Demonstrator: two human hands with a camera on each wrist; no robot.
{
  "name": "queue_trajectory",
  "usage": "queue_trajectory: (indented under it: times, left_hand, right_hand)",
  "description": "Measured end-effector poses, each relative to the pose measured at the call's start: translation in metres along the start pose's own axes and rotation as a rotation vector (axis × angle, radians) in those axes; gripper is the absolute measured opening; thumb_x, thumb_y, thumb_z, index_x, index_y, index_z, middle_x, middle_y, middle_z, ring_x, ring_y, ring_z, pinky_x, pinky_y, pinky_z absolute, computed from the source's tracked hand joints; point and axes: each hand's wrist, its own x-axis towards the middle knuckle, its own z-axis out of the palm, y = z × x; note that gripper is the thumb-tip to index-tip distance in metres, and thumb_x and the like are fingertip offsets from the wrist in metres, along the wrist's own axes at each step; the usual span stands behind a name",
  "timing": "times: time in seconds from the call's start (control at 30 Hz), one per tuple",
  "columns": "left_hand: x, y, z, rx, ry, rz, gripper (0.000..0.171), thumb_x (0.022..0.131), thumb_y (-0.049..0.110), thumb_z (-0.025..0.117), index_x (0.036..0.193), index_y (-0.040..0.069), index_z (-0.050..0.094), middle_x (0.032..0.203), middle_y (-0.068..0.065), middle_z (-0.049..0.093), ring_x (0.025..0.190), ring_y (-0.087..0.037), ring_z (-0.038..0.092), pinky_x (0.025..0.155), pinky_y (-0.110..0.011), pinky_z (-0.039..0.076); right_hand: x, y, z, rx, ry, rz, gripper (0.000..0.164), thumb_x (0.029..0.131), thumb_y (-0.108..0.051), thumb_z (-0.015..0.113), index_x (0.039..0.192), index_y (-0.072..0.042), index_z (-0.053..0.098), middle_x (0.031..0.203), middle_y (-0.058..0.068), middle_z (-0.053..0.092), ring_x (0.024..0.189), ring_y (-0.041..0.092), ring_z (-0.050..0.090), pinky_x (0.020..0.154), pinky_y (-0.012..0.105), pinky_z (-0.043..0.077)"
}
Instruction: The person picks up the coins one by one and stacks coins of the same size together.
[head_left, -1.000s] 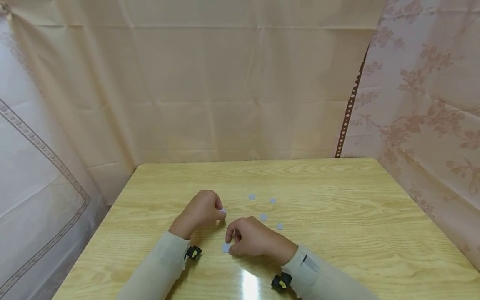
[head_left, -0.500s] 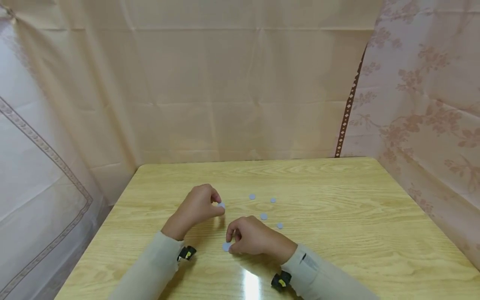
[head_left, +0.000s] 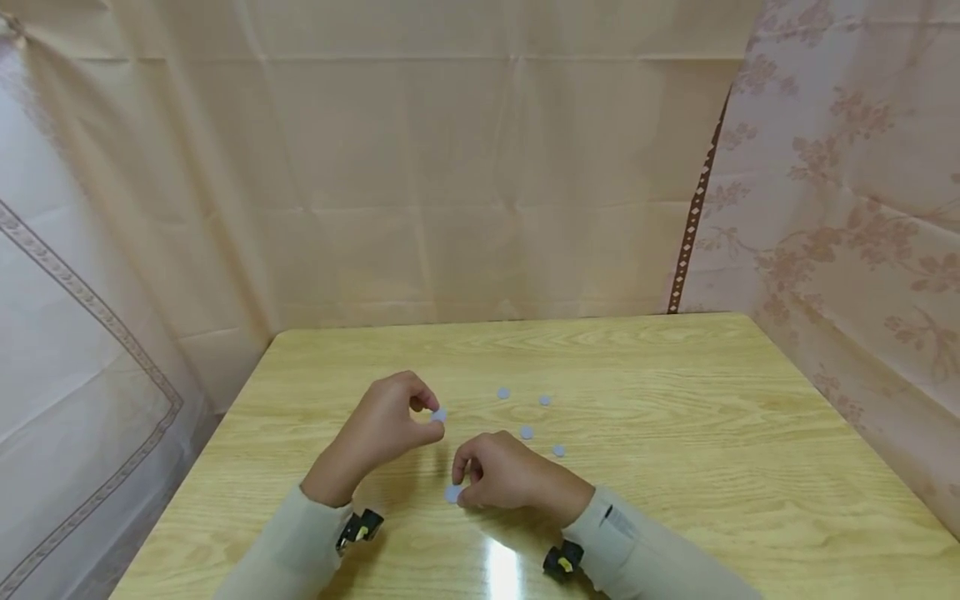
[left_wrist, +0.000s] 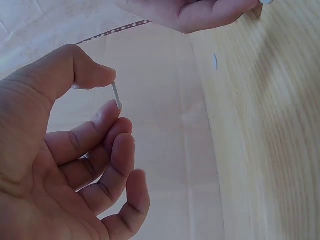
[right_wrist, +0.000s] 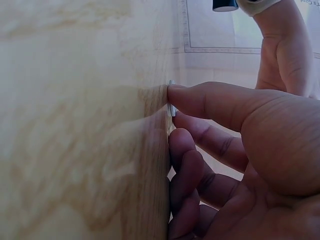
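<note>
My left hand (head_left: 378,421) pinches a thin silvery coin (head_left: 439,414) by its edge, between thumb and index finger. The left wrist view shows that coin (left_wrist: 117,95) edge-on, the other fingers curled loosely below. Nearer to me, my right hand (head_left: 498,473) rests low on the table. Its thumb and index fingertip pinch another coin (head_left: 452,494), which lies on the tabletop and is partly covered by the thumb. From the right wrist, this coin (right_wrist: 172,110) appears edge-on against the wood.
Several loose coins lie flat beyond and right of my right hand, among them two farther ones (head_left: 503,392) and a nearer one (head_left: 558,451). The wood-grain table (head_left: 675,467) ends at a beige curtain (head_left: 465,183). Flowered cloth (head_left: 862,208) hangs at the right.
My left hand has risen and drawn back to the left with its coin, its shadow now apart below it. My right hand stays where it was on its coin.
</note>
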Motion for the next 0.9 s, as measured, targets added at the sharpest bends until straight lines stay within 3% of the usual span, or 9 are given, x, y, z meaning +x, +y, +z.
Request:
queue_trajectory:
  times: [0.23,0.43,0.9]
  left_hand:
    - [-0.005,-0.003,-0.004,0.047,0.013,0.030,0.011,0.078,0.024,0.080,0.086,0.023,0.073,0.097,0.010,0.066,0.092,-0.022,0.063,0.076,-0.033,0.052]
    - [-0.003,-0.007,-0.005,0.044,-0.023,0.084,0.011,0.078,0.023,0.081,0.084,0.025,0.072,0.096,0.009,0.068,0.091,-0.021,0.062,0.077,-0.031,0.051]
    - [0.001,-0.023,-0.001,-0.104,-0.272,0.226,0.014,0.082,0.017,0.080,0.090,0.024,0.071,0.096,0.000,0.070,0.094,-0.026,0.062,0.078,-0.030,0.052]
  right_hand:
    - [-0.001,-0.003,-0.001,-0.002,-0.006,0.001,0.012,0.085,-0.009,0.081,0.091,-0.016,0.073,0.062,-0.004,0.061,0.049,0.002,0.048,0.049,0.017,0.041]
    - [-0.001,-0.003,-0.001,-0.004,0.000,0.000,0.012,0.085,-0.009,0.080,0.090,-0.017,0.073,0.063,-0.005,0.062,0.050,0.002,0.049,0.050,0.017,0.041]
    - [0.000,-0.001,-0.002,0.006,-0.012,-0.001,0.012,0.085,-0.011,0.081,0.093,-0.016,0.074,0.062,-0.006,0.062,0.049,0.002,0.049,0.049,0.017,0.041]
